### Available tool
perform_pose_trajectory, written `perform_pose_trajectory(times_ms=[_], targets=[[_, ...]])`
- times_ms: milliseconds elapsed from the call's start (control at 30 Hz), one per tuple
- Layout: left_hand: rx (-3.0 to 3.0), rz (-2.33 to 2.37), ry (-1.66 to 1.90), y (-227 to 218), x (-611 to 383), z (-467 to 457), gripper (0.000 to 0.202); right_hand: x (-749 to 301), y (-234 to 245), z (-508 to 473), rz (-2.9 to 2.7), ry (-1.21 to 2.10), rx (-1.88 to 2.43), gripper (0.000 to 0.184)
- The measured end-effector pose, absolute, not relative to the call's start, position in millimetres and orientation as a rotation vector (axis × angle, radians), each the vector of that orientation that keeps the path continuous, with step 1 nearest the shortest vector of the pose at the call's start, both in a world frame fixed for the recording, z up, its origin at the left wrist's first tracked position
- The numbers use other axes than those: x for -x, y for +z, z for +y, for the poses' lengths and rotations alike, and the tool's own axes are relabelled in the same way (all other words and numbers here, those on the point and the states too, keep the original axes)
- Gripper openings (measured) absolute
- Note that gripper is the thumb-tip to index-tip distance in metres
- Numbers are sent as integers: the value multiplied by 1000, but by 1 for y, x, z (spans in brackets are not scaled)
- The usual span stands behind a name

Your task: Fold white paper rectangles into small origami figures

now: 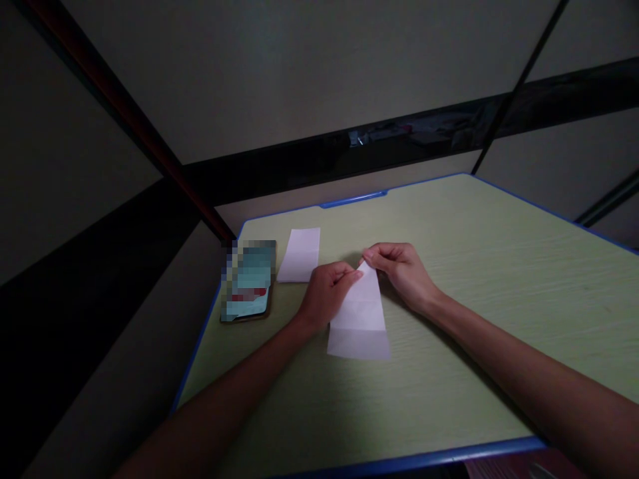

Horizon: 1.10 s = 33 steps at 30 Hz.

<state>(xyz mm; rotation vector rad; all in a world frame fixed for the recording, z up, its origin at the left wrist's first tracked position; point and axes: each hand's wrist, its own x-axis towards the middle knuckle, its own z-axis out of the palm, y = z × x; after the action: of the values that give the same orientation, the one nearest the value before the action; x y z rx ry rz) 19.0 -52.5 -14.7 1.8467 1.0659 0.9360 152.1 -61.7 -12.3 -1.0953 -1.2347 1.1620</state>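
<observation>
A creased strip of white paper (359, 316) hangs toward me over the middle of the table, its far end narrowed to a point. My left hand (327, 293) pinches it near that end, thumb on top. At the tip, the thumb and fingers of my right hand (402, 271) grip the paper as well. Crosswise fold lines run over its lower half. Beyond my left hand lies a second white paper (301, 253), flat on the table and partly covered by the hand.
A phone (249, 283) with a lit, blurred-out screen lies at the table's left edge. The pale green table (479, 266) has blue edging and a blue strip (354, 199) at its far side. Cabinet panels (319, 73) with a dark glossy band stand right behind it.
</observation>
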Motion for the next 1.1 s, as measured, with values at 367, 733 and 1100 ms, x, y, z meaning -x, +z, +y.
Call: perform_pose_trajectory(times_ms=[367,733,1100], targets=[[-1848,1048,947,-15,-17,-52,28,-156,-14,-58,-1288,847,1223,30],[-1836,1070,943,-14,-18,-52,36,-160,-20,-52,-1020,874,1208,27],[-1807,985,876,-18,-16,-49,28,-158,-16,-55,-1199,914,1186,30]])
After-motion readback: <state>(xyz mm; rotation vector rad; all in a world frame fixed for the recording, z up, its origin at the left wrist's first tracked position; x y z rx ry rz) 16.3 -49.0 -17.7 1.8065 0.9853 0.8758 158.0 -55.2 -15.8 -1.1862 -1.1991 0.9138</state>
